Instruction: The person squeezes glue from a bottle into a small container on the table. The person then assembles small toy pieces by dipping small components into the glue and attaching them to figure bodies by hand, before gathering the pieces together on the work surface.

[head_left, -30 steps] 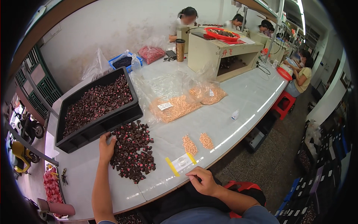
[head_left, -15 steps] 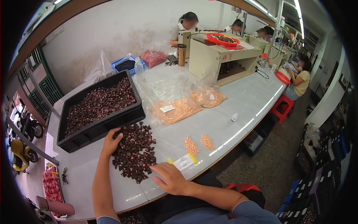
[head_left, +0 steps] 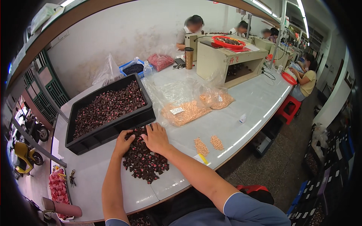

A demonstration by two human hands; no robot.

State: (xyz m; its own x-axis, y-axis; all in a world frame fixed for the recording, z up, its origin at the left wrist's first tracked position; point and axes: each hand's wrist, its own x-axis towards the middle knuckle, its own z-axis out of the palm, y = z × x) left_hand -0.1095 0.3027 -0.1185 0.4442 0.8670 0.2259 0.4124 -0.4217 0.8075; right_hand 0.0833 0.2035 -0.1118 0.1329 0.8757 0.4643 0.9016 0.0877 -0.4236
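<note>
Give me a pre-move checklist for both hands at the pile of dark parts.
1. Left hand on the pile of dark parts: ok.
2. Right hand on the pile: ok.
3. Pile lies wholly on the white table, short of its edge: ok.
4. Black tray sits right behind the pile: ok.
5. Any part pinched in the fingers: cannot tell.
6. Two small orange heaps apart from the pile: ok.

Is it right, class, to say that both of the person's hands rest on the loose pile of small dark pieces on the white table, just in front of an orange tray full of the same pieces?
Not quite. The head view shows the tray is black, not orange. The rest holds: the left hand and right hand both rest on the loose pile of dark pieces on the white table, just in front of that tray.
</note>
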